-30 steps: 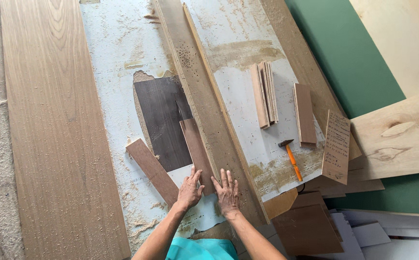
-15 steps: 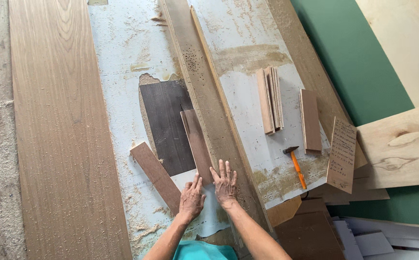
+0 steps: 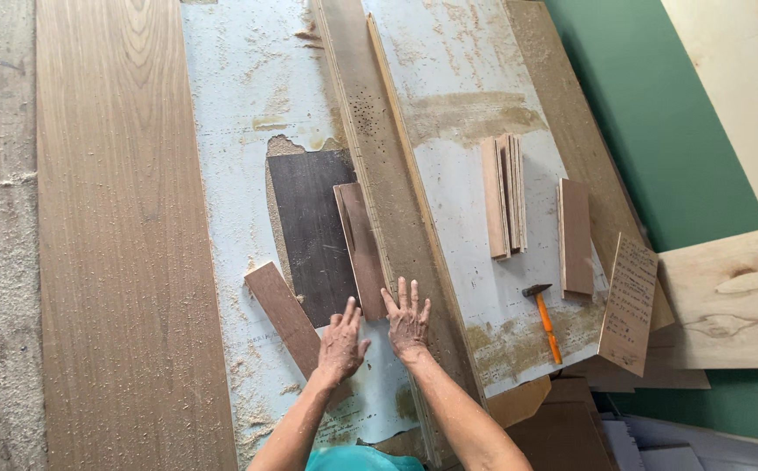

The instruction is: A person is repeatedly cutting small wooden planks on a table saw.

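My left hand (image 3: 341,344) lies flat with fingers spread on the pale blue work surface (image 3: 239,105), over the near end of a short brown wood strip (image 3: 278,305) that lies at an angle. My right hand (image 3: 407,319) rests flat, fingers spread, on the near part of a long narrow wooden plank (image 3: 379,166) running away from me. Just beyond my hands another short brown strip (image 3: 360,249) lies along the plank's left edge, partly over a dark rectangular patch (image 3: 309,218). Neither hand grips anything.
A wide long wooden board (image 3: 117,235) lies to the left. Right of the plank sit a stack of thin wood pieces (image 3: 505,194), a single short piece (image 3: 575,235), an orange-handled hammer (image 3: 543,316) and a leaning brown card with writing (image 3: 630,301). Sawdust is scattered about; green floor and pale plywood lie at right.
Both hands have slid a little farther forward along the surface, staying flat and spread. The view has shifted slightly; the wood pieces stay where they were.
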